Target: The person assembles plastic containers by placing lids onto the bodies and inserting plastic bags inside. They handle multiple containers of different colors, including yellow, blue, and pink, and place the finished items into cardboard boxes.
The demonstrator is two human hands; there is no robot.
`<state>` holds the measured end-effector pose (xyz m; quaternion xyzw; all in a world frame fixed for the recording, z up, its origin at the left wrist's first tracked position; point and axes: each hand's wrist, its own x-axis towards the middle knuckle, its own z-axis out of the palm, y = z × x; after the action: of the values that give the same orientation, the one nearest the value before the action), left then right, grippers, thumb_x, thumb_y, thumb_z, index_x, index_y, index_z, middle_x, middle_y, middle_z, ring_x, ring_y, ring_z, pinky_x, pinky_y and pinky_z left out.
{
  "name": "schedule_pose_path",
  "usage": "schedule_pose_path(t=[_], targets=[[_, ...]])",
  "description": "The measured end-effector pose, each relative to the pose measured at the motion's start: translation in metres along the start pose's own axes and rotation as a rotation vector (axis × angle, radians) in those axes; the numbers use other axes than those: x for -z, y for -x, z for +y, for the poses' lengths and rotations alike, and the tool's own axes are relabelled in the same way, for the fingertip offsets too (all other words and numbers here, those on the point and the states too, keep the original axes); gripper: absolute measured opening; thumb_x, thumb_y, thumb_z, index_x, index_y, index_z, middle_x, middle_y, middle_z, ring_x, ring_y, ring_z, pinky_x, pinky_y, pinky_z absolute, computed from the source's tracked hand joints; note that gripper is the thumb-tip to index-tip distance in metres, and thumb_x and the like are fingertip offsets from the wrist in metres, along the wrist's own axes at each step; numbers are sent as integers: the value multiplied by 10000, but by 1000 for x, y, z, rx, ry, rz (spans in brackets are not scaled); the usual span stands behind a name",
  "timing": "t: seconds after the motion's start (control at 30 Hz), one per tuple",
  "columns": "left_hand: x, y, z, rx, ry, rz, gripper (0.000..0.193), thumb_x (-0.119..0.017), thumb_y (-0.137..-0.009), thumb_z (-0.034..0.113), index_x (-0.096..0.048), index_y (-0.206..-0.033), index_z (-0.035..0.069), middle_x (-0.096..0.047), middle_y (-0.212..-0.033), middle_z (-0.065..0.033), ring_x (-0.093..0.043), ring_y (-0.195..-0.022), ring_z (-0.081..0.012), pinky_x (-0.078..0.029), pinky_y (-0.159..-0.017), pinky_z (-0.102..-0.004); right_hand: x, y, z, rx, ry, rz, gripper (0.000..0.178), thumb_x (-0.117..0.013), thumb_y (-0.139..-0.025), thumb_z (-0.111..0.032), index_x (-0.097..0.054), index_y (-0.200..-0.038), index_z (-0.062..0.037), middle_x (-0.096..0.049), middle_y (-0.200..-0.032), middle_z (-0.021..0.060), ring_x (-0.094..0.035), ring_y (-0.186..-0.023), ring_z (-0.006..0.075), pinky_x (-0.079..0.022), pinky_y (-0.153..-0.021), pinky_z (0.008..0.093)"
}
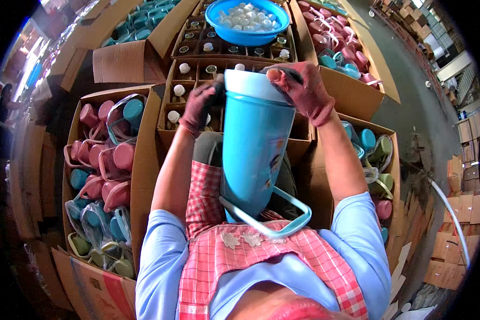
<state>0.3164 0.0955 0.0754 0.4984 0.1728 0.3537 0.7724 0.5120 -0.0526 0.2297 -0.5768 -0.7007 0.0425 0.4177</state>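
Note:
A blue thermos flask casing [256, 144] with a pale blue-white band [255, 85] at its far end leans across my lap. Its looped light-blue handle [282, 229] rests toward my chest. My left hand [201, 104], in a dark red glove, is closed against the left side of the band. On the right side, my right hand [304, 90], gloved the same way with its thumb tip bare, grips the band's edge. What lies inside the casing is hidden. Just beyond is a divided carton [168, 114] with white-capped bottle necks in its cells.
A blue basin [212, 24] full of small white pieces stands on another divided carton ahead. Open cartons of coloured flasks flank me: a left carton [146, 149], a right carton [317, 178], a far-right carton [352, 88] and a far-left carton [125, 65]. Cardboard boxes [458, 213] are stacked farther right.

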Motion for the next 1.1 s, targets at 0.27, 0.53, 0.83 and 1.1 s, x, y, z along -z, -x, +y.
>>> schedule_pose_path(t=[0.27, 0.53, 0.83, 1.1], targets=[[6, -19, 89, -430, -131, -235, 853, -805, -539, 392, -501, -1212, -34, -555, -1189, -158, -549, -1073, -261, -401, -974, -362, -120, -29, 76, -496, -1535, 238, 288, -430, -922, -372, -539, -849, -117, -541, -775, -5, -497, -726, 114, -418, -650, 264], [-45, -37, 131, -323, -950, 131, 552, -801, -506, -4, -629, -1030, 22, -653, -933, -71, -605, -904, -173, -486, -848, -315, -120, 14, 184, -664, 95, 153, 273, -593, -792, -311, -675, -940, -95, -670, -859, 141, -644, -810, 288, -497, -723, 370], [-23, -72, 43, -262, 145, 354, 334, -702, -750, 261, -638, -957, 7, -656, -888, -89, -631, -783, -172, -514, -723, -302, -87, 128, 324, -673, 332, -201, 577, -708, -717, -176, -495, -1243, -69, -553, -1177, 179, -544, -1065, 298, -433, -919, 384], [-6, -117, -124, 151, 71, 287, 560, -466, -881, 526, -602, -1094, 26, -646, -967, -92, -607, -816, -207, -486, -784, -368, 13, 34, 241, -303, 96, 38, 640, -706, -710, -68, -446, -1295, -59, -531, -1182, 163, -523, -1056, 252, -421, -909, 368]])
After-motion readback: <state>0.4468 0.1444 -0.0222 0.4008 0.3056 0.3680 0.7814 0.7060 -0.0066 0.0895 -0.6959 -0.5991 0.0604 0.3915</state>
